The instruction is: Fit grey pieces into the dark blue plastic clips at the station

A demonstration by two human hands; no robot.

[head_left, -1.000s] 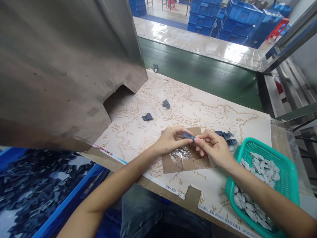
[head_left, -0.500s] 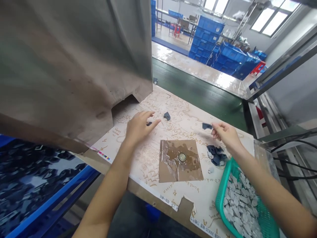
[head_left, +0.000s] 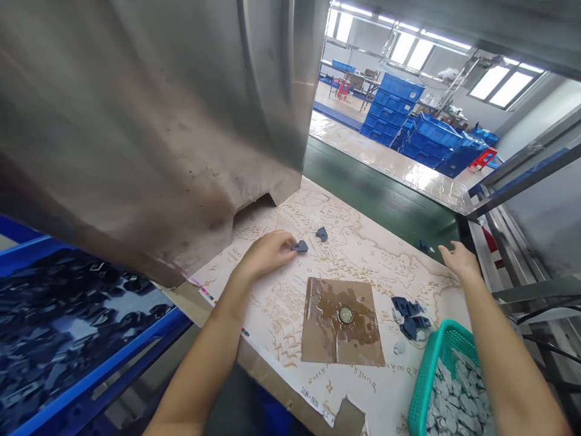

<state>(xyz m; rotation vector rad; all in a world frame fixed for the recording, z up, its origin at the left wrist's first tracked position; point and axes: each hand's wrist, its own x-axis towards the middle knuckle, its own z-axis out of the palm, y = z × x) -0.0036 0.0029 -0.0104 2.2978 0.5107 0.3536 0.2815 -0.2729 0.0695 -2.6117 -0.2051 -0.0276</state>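
My left hand (head_left: 271,251) is closed, its fingertips pinching a small dark plastic piece (head_left: 300,246) just over the map-printed board. Another dark piece (head_left: 322,234) lies by itself a little farther back. Over the right end of the board my right hand (head_left: 460,260) is held with thumb and fingers apart and nothing between them. Just to its left, a dark piece with a whitish bit (head_left: 425,245) rests on the near edge of the green belt (head_left: 363,194). Several more dark pieces (head_left: 408,320) are clustered in front of that hand, with pale bits among them.
A wet brown cardboard square (head_left: 318,348) with a round metal part (head_left: 345,315) lies mid-board. At right stands a green basket (head_left: 420,387) of pale pieces. A blue bin (head_left: 136,357) of dark pieces sits at left, below a large metal panel (head_left: 181,121).
My right hand moved back and right to the belt and let go of its dark piece, which now lies there. My left hand closed on another dark piece. The view tilted up.
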